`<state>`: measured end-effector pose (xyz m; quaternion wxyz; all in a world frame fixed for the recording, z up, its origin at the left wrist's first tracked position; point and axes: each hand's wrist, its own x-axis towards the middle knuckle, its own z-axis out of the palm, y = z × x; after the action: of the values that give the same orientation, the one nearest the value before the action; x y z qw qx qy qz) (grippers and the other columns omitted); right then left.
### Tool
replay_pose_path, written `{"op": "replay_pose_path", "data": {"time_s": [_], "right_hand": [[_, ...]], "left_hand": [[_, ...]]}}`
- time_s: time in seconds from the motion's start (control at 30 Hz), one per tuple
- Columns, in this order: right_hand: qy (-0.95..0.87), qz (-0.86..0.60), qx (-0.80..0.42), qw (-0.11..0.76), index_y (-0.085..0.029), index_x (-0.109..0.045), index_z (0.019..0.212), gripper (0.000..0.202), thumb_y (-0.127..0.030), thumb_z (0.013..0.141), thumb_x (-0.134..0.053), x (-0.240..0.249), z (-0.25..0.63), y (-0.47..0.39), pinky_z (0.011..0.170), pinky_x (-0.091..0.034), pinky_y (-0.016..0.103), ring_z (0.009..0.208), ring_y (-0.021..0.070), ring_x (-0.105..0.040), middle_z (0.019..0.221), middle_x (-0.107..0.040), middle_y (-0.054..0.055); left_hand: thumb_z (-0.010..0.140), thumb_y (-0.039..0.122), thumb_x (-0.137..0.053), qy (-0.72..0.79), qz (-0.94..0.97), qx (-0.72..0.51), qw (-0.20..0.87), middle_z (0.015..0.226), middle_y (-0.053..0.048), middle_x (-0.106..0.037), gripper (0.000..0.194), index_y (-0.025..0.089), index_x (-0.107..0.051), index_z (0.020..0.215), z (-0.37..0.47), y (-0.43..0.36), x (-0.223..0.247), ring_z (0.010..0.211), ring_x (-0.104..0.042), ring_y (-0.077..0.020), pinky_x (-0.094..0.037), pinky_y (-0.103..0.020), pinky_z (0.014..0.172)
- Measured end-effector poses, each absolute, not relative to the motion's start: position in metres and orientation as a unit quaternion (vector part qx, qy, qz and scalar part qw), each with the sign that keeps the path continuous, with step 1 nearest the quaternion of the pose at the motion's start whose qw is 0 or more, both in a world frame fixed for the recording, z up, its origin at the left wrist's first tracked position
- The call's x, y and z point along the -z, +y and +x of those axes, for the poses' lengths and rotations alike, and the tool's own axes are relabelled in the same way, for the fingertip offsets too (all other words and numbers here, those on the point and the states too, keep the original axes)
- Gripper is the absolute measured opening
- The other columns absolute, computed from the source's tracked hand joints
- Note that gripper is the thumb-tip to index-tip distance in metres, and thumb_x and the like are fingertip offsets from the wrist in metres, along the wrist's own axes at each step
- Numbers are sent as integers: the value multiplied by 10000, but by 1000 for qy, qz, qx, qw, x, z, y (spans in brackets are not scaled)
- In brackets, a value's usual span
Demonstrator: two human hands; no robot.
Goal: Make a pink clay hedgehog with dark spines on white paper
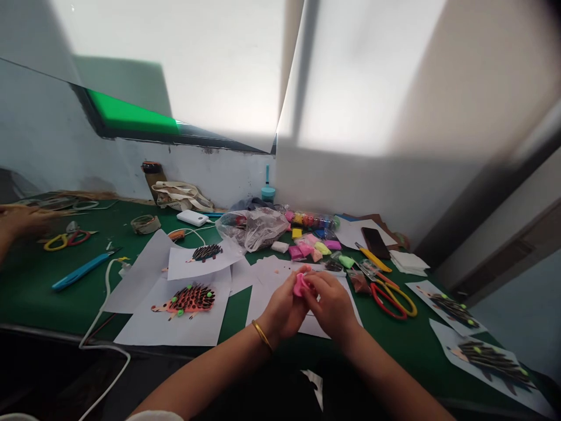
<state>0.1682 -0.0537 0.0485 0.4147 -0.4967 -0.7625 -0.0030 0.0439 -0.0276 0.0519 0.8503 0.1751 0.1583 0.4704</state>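
Note:
My left hand (284, 307) is closed around a lump of bright pink modelling clay (300, 285), held above white paper (263, 292). The fingers of my right hand (329, 304) pinch the same clay from the other side. Part of the lump is hidden by my fingers. Left of my hands, a sheet carries a hedgehog picture (193, 299) with a pink body, dark spines and green dots. Another sheet above it shows a smaller dark hedgehog (207, 252). Small packs of coloured clay (298, 251) lie just beyond my hands.
Red-and-yellow scissors (394, 297), a yellow cutter (373, 257) and a phone (375, 242) lie to the right. Two more hedgehog sheets (486, 362) sit at the right edge. A blue cutter (83, 272), a white cable (107, 280) and another person's hand (26, 222) are at left.

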Motion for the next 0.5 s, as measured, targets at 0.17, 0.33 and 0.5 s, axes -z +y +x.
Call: {"op": "replay_pose_path", "data": {"time_s": [0.17,0.33,0.5], "right_hand": [[-816,-442,43,370,-223,-606,1219,340,-315,899,-536,-54,167,-66,877,-496,446,1021,263,-579,1126,-643,105],[-780,-449,103,423,-199,-491,1376,529,-491,947,-389,-60,171,-50,1110,-323,536,1345,291,-398,1392,-509,123],[-831,-379,117,390,-91,-673,1102,658,-587,948,-269,-51,133,-52,1074,-372,387,1324,182,-435,1325,-568,169]], "left_hand": [[907,283,-572,241,112,-499,825,877,-57,-651,144,161,-589,982,38,-16,-42,771,-643,-132,-524,-228,698],[924,313,-511,119,273,-365,882,1017,-91,-686,250,167,-661,1062,41,-30,-46,942,-658,-171,-496,-275,851],[940,545,-226,212,396,-400,798,1160,-122,-677,641,148,-712,1072,53,-29,-58,1237,-522,-205,-423,-334,986]]}}
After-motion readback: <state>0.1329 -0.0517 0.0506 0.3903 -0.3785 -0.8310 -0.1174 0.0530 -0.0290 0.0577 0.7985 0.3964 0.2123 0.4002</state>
